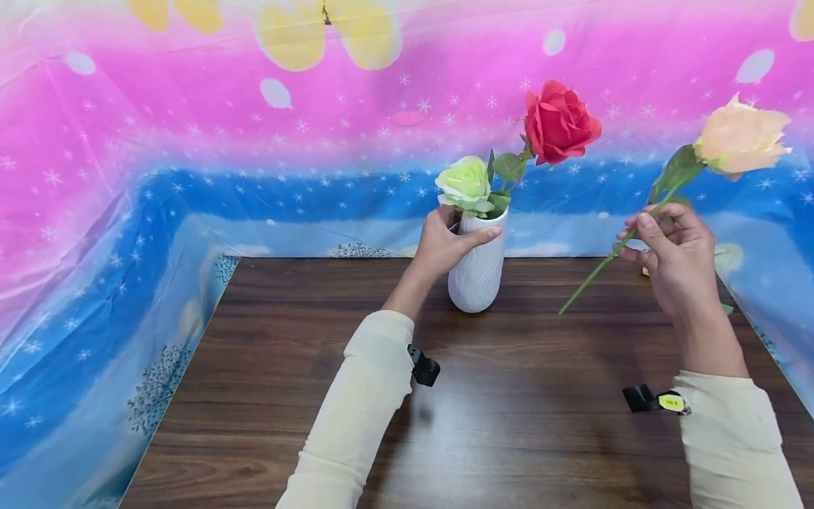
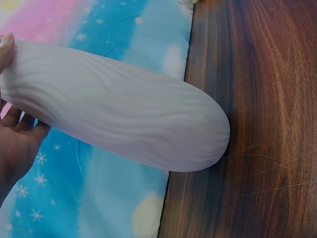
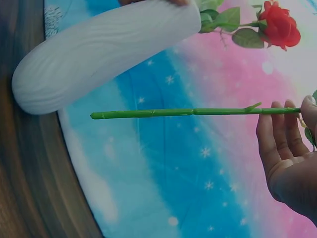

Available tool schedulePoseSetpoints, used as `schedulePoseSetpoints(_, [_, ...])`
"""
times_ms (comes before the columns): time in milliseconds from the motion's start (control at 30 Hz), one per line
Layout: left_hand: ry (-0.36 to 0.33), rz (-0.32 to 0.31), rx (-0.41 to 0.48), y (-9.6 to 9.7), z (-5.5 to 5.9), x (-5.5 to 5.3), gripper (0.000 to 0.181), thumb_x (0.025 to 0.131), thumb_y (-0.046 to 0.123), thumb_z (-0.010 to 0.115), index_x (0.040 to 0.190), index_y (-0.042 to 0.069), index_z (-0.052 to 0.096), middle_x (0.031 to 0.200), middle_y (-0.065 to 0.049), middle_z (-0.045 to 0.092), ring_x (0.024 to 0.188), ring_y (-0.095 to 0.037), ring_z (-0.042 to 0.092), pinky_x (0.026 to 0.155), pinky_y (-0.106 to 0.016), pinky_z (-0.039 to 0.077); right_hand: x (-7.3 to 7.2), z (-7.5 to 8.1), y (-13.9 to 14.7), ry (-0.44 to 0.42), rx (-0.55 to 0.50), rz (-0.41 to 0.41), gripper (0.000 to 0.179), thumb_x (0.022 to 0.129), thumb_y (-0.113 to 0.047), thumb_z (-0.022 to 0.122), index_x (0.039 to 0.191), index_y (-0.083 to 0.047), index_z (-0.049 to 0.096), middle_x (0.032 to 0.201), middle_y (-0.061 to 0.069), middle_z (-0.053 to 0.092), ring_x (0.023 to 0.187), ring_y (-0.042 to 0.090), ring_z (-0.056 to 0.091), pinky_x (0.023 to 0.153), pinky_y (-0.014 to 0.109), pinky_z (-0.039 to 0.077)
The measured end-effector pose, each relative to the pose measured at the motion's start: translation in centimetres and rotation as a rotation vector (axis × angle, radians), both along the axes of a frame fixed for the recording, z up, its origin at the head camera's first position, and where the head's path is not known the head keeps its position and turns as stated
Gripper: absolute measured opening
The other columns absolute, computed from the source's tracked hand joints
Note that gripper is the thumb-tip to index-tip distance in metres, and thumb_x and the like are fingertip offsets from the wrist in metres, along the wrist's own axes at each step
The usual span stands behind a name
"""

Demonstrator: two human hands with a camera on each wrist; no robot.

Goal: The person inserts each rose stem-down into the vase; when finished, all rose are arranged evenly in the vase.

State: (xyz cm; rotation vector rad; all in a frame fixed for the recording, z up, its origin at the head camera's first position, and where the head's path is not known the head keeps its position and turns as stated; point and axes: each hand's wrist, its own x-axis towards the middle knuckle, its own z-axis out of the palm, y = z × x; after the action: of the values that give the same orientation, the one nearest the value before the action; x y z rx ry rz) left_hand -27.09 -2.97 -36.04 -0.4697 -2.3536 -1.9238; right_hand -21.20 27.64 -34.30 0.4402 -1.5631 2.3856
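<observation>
A white vase [image 1: 477, 279] with a wavy relief stands upright on the table. My left hand [image 1: 439, 244] grips it near the rim, thumb across the front. A red rose [image 1: 561, 124] leans right out of the vase, and a pale green rose [image 1: 466, 185] sits low at its mouth. To the right of the vase, my right hand [image 1: 687, 258] pinches the stem of a peach rose [image 1: 742, 138] in the air. The bloom points up and right. In the right wrist view the bare green stem [image 3: 148, 113] stretches toward the vase, apart from it.
Behind my right hand, a mostly hidden item shows a green leaf [image 1: 728, 309] at the right edge of the brown wooden table [image 1: 286, 396]. A pink and blue patterned cloth [image 1: 210, 148] hangs behind and beside the table. Small black cameras sit at both wrists.
</observation>
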Motion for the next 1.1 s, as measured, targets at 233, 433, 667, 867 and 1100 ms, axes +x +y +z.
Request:
schedulePoseSetpoints(233, [-0.002, -0.002, 0.003, -0.1, 0.0, -0.1, 0.055, 0.087, 0.025, 0.083, 0.135, 0.012, 0.058, 0.132, -0.009, 0.067, 0.125, -0.023, 0.065, 0.105, -0.04, 0.056, -0.7, 1.2, -1.4, 0.103, 0.009, -0.062, 0.009, 0.098, 0.004, 0.058, 0.1, 0.006, 0.067, 0.093, 0.009, 0.075, 0.084, 0.019, 0.072, 0.073, 0.029, 0.064])
schedulePoseSetpoints(433, [0.006, -0.008, 0.007, -0.1, 0.0, -0.2, 0.057, 0.087, 0.024, 0.082, 0.137, 0.013, 0.057, 0.134, -0.009, 0.066, 0.126, -0.023, 0.065, 0.106, -0.04, 0.055, -1.1, 1.8, -2.6, 0.154, -0.019, -0.097, 0.009, 0.096, 0.008, 0.059, 0.101, 0.009, 0.066, 0.09, 0.01, 0.076, 0.082, 0.02, 0.072, 0.071, 0.03, 0.064])
schedulePoseSetpoints(667, [-0.004, -0.006, -0.003, 0.0, 0.0, -0.1, 0.057, 0.087, 0.025, 0.082, 0.137, 0.013, 0.057, 0.135, -0.009, 0.066, 0.127, -0.022, 0.064, 0.107, -0.04, 0.054, -1.6, 3.3, -3.9, 0.186, -0.167, -0.06, 0.009, 0.095, 0.011, 0.059, 0.101, 0.011, 0.065, 0.093, 0.016, 0.074, 0.079, 0.024, 0.072, 0.07, 0.033, 0.065])
schedulePoseSetpoints(867, [-0.014, -0.006, 0.002, 0.0, 0.1, -0.1, 0.058, 0.087, 0.026, 0.083, 0.137, 0.013, 0.057, 0.135, -0.008, 0.066, 0.127, -0.022, 0.064, 0.107, -0.04, 0.054, -2.2, 4.5, -4.7, 0.201, -0.275, -0.091, 0.009, 0.094, 0.012, 0.06, 0.102, 0.011, 0.062, 0.087, 0.018, 0.071, 0.071, 0.026, 0.07, 0.062, 0.033, 0.063])
schedulePoseSetpoints(1100, [-0.016, -0.009, 0.004, 0.0, 0.1, -0.1, 0.059, 0.087, 0.025, 0.083, 0.138, 0.014, 0.056, 0.136, -0.008, 0.065, 0.13, -0.022, 0.063, 0.109, -0.04, 0.053, -2.4, 5.7, -5.4, 0.213, -0.278, -0.144, 0.005, 0.095, 0.005, 0.062, 0.1, 0.006, 0.061, 0.088, 0.017, 0.067, 0.073, 0.026, 0.069, 0.063, 0.033, 0.063])
